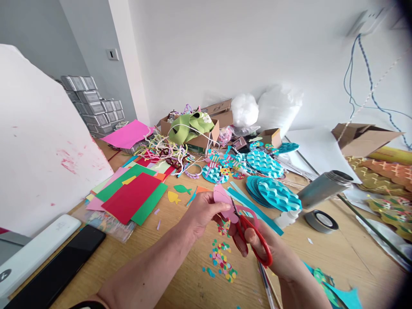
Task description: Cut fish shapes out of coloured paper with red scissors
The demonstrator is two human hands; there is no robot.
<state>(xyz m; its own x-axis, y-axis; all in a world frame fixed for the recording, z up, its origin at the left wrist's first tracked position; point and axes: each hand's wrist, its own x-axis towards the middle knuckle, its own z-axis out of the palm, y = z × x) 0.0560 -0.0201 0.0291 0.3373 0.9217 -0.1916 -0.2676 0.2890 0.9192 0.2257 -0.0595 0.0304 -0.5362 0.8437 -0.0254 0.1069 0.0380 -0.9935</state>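
Note:
Between the thumb and fingers of my left hand (206, 213) is a piece of pink paper (222, 195), with a curved line showing on it. My right hand (267, 244) has its fingers through the red handles of a pair of scissors (268, 254), whose blades meet the paper's right edge. A narrow pink strip curls away over my right hand. On the wooden table beyond my left hand lie a green paper fish (182, 189) and a yellow paper fish (174, 197). Colourful paper dots (222, 259) are scattered below the hands.
Coloured paper sheets (131, 195) are piled at left, near a black phone (58, 270). Blue wavy discs (279, 193), a glue bottle (287, 218), a roll of tape (321, 220) and a metal flask (325, 189) stand at right. Boxes and craft cords crowd the back.

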